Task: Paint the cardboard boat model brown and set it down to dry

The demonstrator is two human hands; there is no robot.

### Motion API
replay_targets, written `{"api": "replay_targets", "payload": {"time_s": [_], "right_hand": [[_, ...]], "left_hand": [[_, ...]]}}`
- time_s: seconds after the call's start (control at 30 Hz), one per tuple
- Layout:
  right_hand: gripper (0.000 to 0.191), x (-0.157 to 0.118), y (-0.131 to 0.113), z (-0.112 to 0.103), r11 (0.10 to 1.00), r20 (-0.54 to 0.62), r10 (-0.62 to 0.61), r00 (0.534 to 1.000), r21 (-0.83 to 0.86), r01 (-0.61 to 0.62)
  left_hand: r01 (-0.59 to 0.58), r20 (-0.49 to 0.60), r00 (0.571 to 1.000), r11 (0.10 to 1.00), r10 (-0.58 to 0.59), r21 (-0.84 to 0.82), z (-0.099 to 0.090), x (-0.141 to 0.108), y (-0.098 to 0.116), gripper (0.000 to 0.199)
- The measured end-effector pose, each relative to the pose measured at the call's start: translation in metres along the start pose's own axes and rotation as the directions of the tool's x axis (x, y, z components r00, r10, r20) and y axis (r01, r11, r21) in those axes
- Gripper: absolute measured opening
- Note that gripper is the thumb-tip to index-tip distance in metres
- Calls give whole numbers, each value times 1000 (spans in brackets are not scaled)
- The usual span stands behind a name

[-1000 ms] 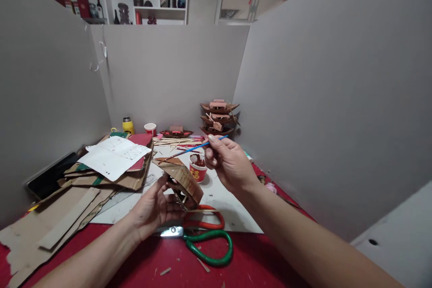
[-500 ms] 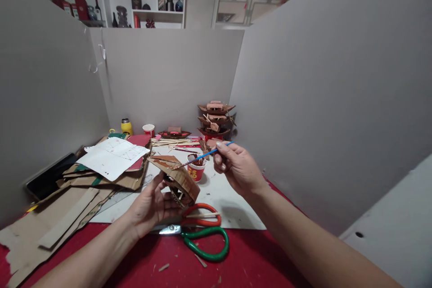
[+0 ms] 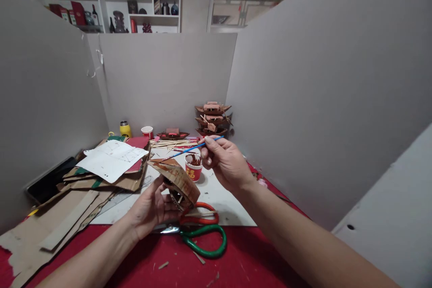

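My left hand [image 3: 152, 207] is closed around a small cardboard boat [image 3: 180, 183], tilted on its side above the table. Brown paint colours part of its surface. Between thumb and fingers, my right hand [image 3: 224, 160] pinches a thin blue paintbrush [image 3: 189, 149]. The bristle end touches, or nearly touches, the boat's pointed left end. Just behind the boat stands a red and white paper cup [image 3: 193, 173] with brown paint around its inside. Scissors [image 3: 204, 240] with one orange and one green handle lie below the boat, their blades partly hidden by my left hand.
Stacked cardboard [image 3: 72, 216] and a white sheet with drawn lines [image 3: 113, 158] lie at left, near a dark phone-like slab [image 3: 50, 180]. Finished-looking boats [image 3: 212, 119] are stacked at the back, beside thin wooden sticks [image 3: 173, 143]. Grey partitions [image 3: 162, 72] enclose the table.
My right hand has moved left, carrying the brush tip along the boat toward its pointed left end. The left hand still holds the boat in nearly the same place.
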State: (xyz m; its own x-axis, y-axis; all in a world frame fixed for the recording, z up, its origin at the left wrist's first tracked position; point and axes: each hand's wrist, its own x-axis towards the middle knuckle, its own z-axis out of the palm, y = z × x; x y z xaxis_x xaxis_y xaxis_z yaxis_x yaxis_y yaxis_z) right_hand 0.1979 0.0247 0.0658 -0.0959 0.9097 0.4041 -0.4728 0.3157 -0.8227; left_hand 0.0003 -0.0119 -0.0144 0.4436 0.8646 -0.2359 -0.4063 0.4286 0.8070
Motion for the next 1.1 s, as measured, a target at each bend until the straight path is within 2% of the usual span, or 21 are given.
{"api": "replay_targets", "payload": {"time_s": [0.23,0.47,0.8,0.9,1.1], "right_hand": [[36,6,7,4,1000,32,9,999,-30,-8],[37,0,3,-9,997,69,23,997,-80,-17],[36,-12,0,-31,993,44,86,995,-87,-82],[37,-12,-2,-29,996,32,78,996,-47,-77],[38,-5,-1,-11,1000,11,15,1000,-4,-15]], "left_hand": [[-13,16,1000,1000,13,9,2,-3,-1,79],[-17,0,1000,1000,17,21,2,-3,-1,80],[-27,26,999,1000,27,-7,1,-2,0,82],[-20,25,999,1000,20,3,2,-1,-1,82],[-2,21,1000,1000,2,21,9,-3,-2,74]]}}
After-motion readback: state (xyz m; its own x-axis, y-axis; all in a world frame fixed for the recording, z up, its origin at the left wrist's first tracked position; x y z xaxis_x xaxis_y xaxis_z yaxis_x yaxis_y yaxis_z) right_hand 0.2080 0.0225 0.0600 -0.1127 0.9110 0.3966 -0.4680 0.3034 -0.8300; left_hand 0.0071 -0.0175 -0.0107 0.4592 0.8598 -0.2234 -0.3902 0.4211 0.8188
